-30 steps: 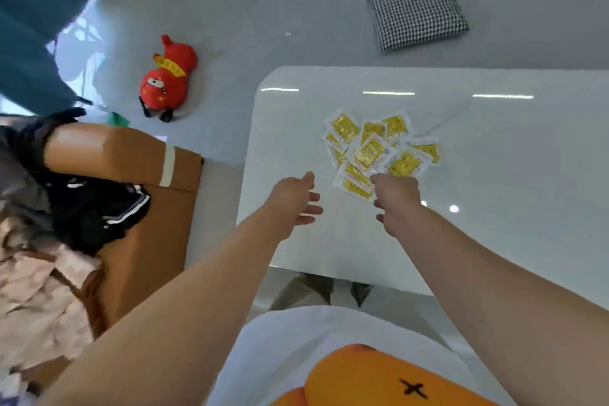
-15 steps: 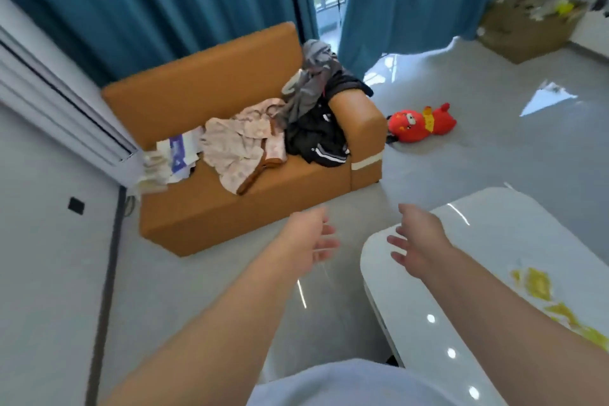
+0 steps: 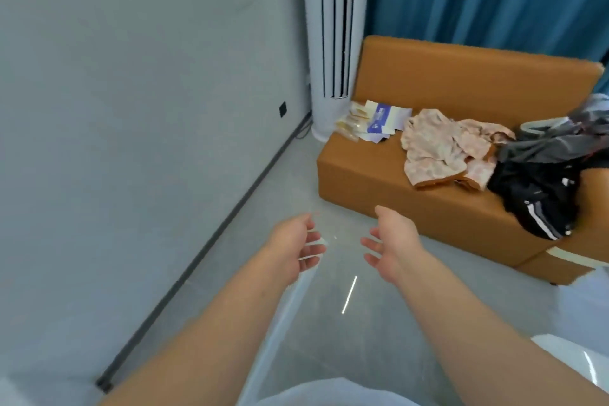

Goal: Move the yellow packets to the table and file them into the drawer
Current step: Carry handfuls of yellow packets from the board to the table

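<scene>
**Empty hands face the sofa, packets straight ahead**

Both hands are held out bare above the grey floor. The left hand (image 3: 293, 249) and the right hand (image 3: 393, 247) are loosely spread, palms turned toward each other, fingers relaxed and holding nothing. The yellow packets (image 3: 348, 124) lie in a small heap at the end of the orange sofa (image 3: 461, 76) seat, beside the white tower unit (image 3: 331, 26) and touching a sheaf of blue-and-white leaflets (image 3: 384, 119). From the hands the heap lies forward and well apart, on a line running roughly midway between them — the right hand perhaps a shade nearer. The heap seems to stretch along the seat's end edge, front to back, though blur hides how any single packet lies. A pink garment (image 3: 441, 148) and dark clothes (image 3: 543, 188) sit farther along the seat, apart from the heap. A corner of the white table (image 3: 573, 362) shows at lower right. The fetch looks not yet begun — likely a step forward first, then a reach with either hand.
</scene>
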`<action>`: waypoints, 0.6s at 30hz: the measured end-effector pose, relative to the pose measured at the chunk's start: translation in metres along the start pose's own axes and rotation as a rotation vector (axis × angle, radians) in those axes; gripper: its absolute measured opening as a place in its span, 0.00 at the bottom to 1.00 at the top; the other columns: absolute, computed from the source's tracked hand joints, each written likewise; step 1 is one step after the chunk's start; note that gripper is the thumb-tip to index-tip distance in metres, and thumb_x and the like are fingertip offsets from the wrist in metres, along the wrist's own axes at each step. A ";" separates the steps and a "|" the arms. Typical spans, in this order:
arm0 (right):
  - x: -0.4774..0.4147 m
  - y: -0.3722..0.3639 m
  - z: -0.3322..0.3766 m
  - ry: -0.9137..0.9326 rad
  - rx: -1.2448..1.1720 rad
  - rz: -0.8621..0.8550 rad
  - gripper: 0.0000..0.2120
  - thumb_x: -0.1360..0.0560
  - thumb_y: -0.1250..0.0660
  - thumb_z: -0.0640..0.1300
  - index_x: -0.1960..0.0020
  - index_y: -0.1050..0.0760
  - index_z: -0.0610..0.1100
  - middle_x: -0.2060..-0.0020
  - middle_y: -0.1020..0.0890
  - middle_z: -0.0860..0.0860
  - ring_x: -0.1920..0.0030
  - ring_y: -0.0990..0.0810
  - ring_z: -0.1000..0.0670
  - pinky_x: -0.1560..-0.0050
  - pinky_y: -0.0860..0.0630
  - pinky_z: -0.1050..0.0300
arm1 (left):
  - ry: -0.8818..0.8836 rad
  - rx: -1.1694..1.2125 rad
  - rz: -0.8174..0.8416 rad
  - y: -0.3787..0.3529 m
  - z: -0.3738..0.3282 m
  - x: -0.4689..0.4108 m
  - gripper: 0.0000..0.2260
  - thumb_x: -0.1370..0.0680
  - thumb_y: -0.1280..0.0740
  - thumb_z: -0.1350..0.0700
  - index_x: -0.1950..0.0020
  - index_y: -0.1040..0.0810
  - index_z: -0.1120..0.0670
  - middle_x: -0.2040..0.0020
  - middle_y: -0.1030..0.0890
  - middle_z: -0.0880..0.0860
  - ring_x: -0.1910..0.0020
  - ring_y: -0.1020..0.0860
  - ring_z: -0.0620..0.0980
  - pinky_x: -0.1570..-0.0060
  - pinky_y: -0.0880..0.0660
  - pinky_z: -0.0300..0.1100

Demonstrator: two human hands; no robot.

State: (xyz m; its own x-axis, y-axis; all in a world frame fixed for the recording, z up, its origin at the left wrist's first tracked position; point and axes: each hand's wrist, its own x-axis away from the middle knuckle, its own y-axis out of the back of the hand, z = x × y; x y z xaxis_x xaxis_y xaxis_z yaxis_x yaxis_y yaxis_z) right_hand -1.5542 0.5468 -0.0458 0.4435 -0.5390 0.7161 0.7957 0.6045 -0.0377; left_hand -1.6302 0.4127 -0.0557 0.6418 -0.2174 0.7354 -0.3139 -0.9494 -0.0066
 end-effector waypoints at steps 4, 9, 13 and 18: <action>0.019 -0.108 -0.037 -0.026 0.178 0.140 0.10 0.16 0.41 0.50 0.37 0.31 0.50 0.40 0.25 0.48 0.44 0.22 0.44 0.40 0.28 0.44 | 0.050 0.180 -0.134 0.109 0.009 0.000 0.08 0.17 0.40 0.50 0.51 0.26 0.53 0.53 0.22 0.53 0.62 0.21 0.50 0.64 0.28 0.42; 0.037 -0.227 -0.087 -0.043 0.431 0.295 0.12 0.17 0.41 0.50 0.35 0.29 0.48 0.40 0.24 0.47 0.52 0.22 0.46 0.47 0.28 0.46 | 0.068 0.430 -0.317 0.226 0.028 0.002 0.09 0.17 0.39 0.50 0.50 0.25 0.53 0.53 0.20 0.53 0.61 0.20 0.50 0.63 0.26 0.42; 0.052 -0.312 -0.133 -0.072 0.609 0.415 0.16 0.17 0.41 0.48 0.31 0.29 0.46 0.39 0.23 0.46 0.50 0.21 0.46 0.44 0.26 0.45 | 0.125 0.623 -0.444 0.308 0.055 -0.001 0.10 0.17 0.38 0.49 0.47 0.23 0.54 0.52 0.19 0.53 0.59 0.19 0.52 0.60 0.24 0.44; 0.068 -0.416 -0.182 -0.108 0.794 0.568 0.13 0.17 0.40 0.49 0.33 0.29 0.48 0.39 0.23 0.46 0.47 0.20 0.45 0.43 0.25 0.45 | 0.134 0.780 -0.598 0.403 0.072 -0.009 0.10 0.18 0.37 0.48 0.48 0.23 0.54 0.51 0.19 0.53 0.58 0.19 0.52 0.62 0.25 0.44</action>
State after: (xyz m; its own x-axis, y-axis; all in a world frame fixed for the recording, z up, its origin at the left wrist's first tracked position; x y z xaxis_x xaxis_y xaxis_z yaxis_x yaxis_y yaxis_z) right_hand -1.7798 0.1520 -0.1088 0.6029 -0.0136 0.7977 -0.0508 0.9972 0.0553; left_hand -1.7117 0.0155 -0.1136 0.4447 0.3276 0.8336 0.6150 -0.7883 -0.0183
